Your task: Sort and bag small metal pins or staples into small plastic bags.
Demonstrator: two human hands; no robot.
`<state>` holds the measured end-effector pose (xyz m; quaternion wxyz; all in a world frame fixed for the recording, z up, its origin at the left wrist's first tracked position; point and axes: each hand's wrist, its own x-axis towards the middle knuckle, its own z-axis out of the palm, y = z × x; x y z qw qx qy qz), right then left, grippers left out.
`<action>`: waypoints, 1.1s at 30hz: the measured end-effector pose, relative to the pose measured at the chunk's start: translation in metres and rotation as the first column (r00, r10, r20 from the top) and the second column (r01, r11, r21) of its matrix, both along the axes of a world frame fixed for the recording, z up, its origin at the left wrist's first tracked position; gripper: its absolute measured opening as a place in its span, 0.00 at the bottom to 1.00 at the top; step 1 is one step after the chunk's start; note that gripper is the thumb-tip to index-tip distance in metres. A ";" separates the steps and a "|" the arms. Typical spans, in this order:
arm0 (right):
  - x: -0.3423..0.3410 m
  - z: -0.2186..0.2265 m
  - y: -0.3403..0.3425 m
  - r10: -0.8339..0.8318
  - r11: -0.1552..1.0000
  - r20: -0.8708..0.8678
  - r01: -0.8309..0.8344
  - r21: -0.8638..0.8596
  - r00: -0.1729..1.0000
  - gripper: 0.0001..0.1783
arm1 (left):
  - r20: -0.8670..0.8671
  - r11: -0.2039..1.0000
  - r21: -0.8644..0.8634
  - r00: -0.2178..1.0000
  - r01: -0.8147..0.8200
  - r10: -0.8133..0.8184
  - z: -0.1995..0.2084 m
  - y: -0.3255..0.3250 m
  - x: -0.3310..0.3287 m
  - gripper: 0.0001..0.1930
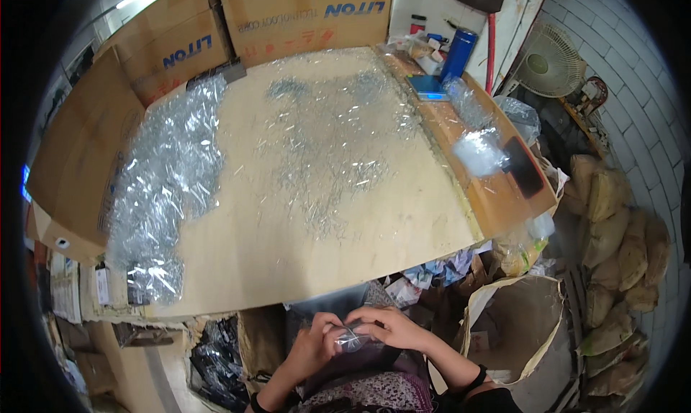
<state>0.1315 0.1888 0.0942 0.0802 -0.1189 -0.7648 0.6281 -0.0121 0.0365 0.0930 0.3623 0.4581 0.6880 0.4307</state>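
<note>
Close to my body, below the table's front edge, my left hand point(320, 339) and my right hand point(389, 327) meet at a small clear plastic bag point(350, 342). Both hands have their fingers closed on its upper part, thumbs and fingertips together. What the bag contains is too small to make out. Beyond them, thin shiny pieces like pins or wires point(317, 168) lie scattered over the middle of the pale wooden table point(259, 262). A large heap of glossy clear packets point(169, 172) covers the table's left side.
Cardboard boxes point(302, 17) wall the table's back and left. Along its right runs a ledge with a small scale point(427, 88), a blue cylinder point(459, 53), plastic bags point(480, 152) and a dark phone-like slab point(524, 168). An open sack point(515, 326) and a fan point(547, 60) stand right.
</note>
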 end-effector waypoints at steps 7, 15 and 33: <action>0.024 -0.056 -0.005 0.077 0.894 0.091 -0.029 -0.448 0.993 0.09 | 0.235 0.980 -0.143 0.967 0.137 -0.100 -0.038 -0.020 -0.004 0.09; 0.025 -0.119 -0.023 -0.119 0.895 0.114 0.057 0.443 0.986 0.09 | -0.308 0.989 -0.142 0.951 -0.036 -0.009 -0.097 -0.027 0.002 0.11; -0.003 -0.095 -0.016 -0.512 0.580 -0.407 0.654 0.486 0.756 0.16 | -0.121 0.994 -0.025 0.988 -0.103 0.100 -0.132 -0.045 0.006 0.07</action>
